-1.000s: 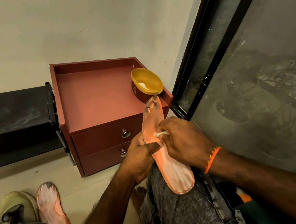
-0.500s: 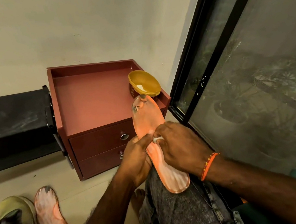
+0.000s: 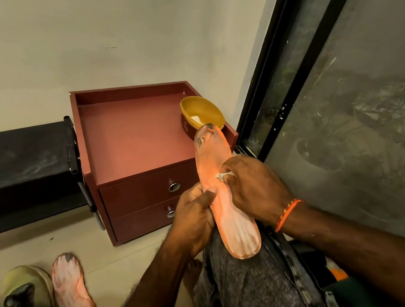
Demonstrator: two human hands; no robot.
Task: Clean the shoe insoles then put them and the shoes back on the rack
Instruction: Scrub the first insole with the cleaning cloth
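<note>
Insole (image 3: 226, 202) propped on knee, long axis running away from body. Gripped at mid-edge by left hand (image 3: 193, 218). Small white wad (image 3: 222, 176) pinched by right hand (image 3: 254, 187), pressed on midsection; toe beyond.

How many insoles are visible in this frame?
2. One insole rests on the person's knee, gripped by the left hand while the right hand works on it. The other insole lies on the floor beside the shoes. None appear hidden.

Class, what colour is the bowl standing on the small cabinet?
Yellow inside, with a darker brown outer wall: the bowl shows best in the head view, on the cabinet.
</note>
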